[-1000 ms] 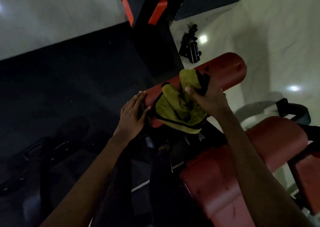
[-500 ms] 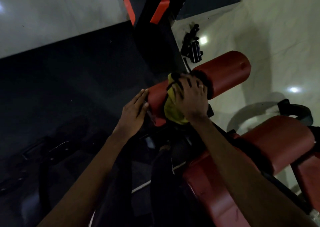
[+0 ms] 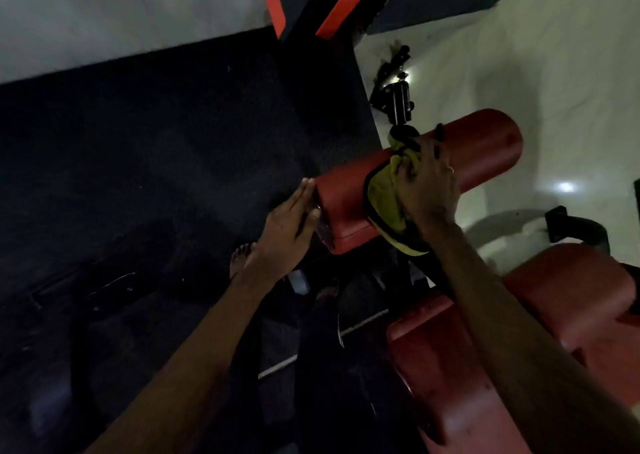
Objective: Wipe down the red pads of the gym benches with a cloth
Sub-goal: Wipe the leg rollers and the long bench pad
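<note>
A red cylindrical roller pad runs across the middle of the view. A yellow cloth with dark edging is draped over its middle. My right hand lies on top of the cloth, fingers curled over the pad and pressing the cloth against it. My left hand rests with straight fingers flat against the roller's left end cap. The larger red bench pad sits lower right, partly hidden by my right forearm.
A black machine frame with orange stripes rises behind the roller. A black bracket lies on the pale tiled floor at right. Dark rubber matting covers the left side. My bare feet stand below the roller.
My right hand brought the cloth from hanging loosely in front of the roller onto its top, then slid it a little rightwards. My left hand stayed at the roller's left end.
</note>
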